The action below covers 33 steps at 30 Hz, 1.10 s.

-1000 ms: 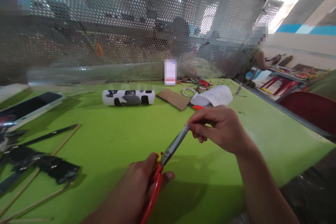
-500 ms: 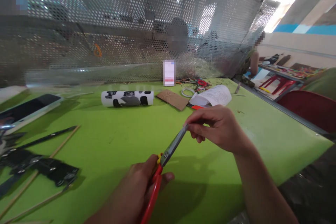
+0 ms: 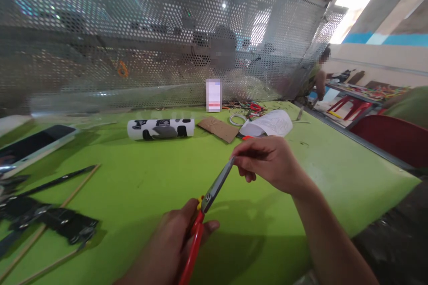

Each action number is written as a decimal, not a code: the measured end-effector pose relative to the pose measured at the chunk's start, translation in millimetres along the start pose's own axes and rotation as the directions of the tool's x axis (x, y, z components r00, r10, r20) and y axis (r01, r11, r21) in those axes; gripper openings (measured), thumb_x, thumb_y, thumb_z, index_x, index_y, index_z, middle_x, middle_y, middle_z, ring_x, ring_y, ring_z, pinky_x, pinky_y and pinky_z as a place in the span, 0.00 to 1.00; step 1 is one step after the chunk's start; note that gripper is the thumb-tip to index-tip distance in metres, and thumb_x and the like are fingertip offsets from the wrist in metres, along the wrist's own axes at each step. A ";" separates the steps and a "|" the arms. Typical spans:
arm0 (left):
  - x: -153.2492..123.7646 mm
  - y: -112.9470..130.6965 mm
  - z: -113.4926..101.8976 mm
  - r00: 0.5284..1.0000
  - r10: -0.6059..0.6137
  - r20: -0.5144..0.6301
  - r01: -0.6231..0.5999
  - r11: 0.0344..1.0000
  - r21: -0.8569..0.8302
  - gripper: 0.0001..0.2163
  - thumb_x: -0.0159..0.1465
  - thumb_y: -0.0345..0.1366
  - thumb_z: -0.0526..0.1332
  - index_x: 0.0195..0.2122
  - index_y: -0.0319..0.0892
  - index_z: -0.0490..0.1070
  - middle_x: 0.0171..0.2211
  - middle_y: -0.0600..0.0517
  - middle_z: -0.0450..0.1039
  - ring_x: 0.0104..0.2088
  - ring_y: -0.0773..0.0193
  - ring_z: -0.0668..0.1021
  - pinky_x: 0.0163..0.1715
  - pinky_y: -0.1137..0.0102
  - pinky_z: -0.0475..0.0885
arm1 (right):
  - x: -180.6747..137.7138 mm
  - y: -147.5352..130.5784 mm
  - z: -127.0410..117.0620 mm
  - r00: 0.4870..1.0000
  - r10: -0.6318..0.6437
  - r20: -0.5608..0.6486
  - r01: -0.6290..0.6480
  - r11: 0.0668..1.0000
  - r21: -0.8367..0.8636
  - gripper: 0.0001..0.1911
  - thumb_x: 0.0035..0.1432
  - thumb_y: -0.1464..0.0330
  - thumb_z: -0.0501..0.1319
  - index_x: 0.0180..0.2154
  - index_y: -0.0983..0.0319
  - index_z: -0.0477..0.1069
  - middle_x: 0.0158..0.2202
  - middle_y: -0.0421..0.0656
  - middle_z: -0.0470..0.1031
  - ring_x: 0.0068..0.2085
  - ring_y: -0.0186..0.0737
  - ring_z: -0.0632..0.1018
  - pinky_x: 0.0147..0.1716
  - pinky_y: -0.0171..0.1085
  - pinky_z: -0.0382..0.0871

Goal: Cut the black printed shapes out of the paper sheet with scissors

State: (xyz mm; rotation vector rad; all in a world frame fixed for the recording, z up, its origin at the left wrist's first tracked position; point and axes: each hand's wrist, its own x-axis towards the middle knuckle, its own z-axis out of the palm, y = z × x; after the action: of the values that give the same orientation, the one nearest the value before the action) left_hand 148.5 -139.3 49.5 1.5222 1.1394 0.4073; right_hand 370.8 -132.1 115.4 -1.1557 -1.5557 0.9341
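My left hand is closed around the red handles of a pair of scissors, with a bit of yellow by the pivot. The blades lie together and point up and away over the green tabletop. At their tips my right hand is pinched, thumb against fingers. Whatever sits between those fingertips is too small or hidden to make out. Beyond my right hand lie a curled white paper with line drawings and a brown cardboard piece.
A white roll with black patches lies at the back. Left are a phone-like device, black strap-like parts and thin wooden sticks. A tape roll and lit phone stand near the perforated screen. A person sits far right.
The whole view has shifted slightly. Both hands and the scissors keep nearly the same pose, with the right fingers still at the blade tips.
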 end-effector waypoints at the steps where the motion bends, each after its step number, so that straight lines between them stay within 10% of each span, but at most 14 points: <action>1: -0.2 1.1 -0.3 1.000 -0.026 0.003 0.026 0.999 -0.037 0.12 0.58 0.45 0.62 0.25 0.43 0.65 0.19 0.55 0.68 0.22 0.64 0.72 0.24 0.73 0.67 | 0.2 0.3 -0.2 1.000 -0.004 -0.003 0.004 1.000 -0.010 0.06 0.55 0.68 0.68 0.31 0.66 0.77 0.19 0.38 0.73 0.17 0.27 0.71 0.16 0.26 0.68; 8: 0.4 6.3 4.4 0.961 -0.277 0.014 0.270 0.923 -0.274 0.13 0.60 0.46 0.59 0.25 0.43 0.65 0.21 0.52 0.72 0.24 0.61 0.75 0.23 0.71 0.69 | 0.5 0.7 0.8 0.993 -0.117 -0.011 0.115 0.984 -0.139 0.02 0.55 0.73 0.66 0.31 0.66 0.78 0.20 0.38 0.74 0.19 0.28 0.72 0.18 0.27 0.69; 12: 3.2 -3.5 7.1 0.966 -0.243 -0.086 0.200 0.918 -0.344 0.15 0.63 0.48 0.56 0.27 0.43 0.65 0.24 0.51 0.70 0.26 0.61 0.75 0.28 0.67 0.72 | 0.9 -0.6 0.5 0.995 -0.093 -0.037 0.091 0.994 -0.058 0.02 0.54 0.72 0.69 0.31 0.65 0.78 0.19 0.37 0.73 0.19 0.27 0.72 0.18 0.27 0.69; 19: 1.2 -13.6 3.4 0.981 0.110 -0.161 -0.091 0.989 0.117 0.21 0.64 0.56 0.54 0.37 0.40 0.68 0.26 0.53 0.64 0.28 0.60 0.72 0.29 0.67 0.68 | -1.0 -1.9 1.3 0.994 -0.100 -0.040 0.103 0.992 0.074 0.02 0.55 0.73 0.68 0.33 0.64 0.79 0.19 0.37 0.73 0.18 0.26 0.72 0.17 0.26 0.68; 33: 0.8 15.1 -22.3 0.998 0.040 0.040 -0.052 0.933 0.356 0.17 0.59 0.51 0.59 0.25 0.43 0.61 0.20 0.58 0.59 0.22 0.66 0.62 0.23 0.71 0.55 | -1.0 -7.1 -4.1 0.997 -0.078 -0.016 0.077 0.996 -0.039 0.04 0.48 0.71 0.72 0.28 0.66 0.80 0.18 0.41 0.76 0.18 0.30 0.74 0.17 0.28 0.70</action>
State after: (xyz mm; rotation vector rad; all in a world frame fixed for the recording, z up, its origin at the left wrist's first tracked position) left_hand 138.3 -124.6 69.6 1.8677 1.1999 0.2109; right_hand 373.2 -134.8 122.9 -1.1188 -1.5988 0.8440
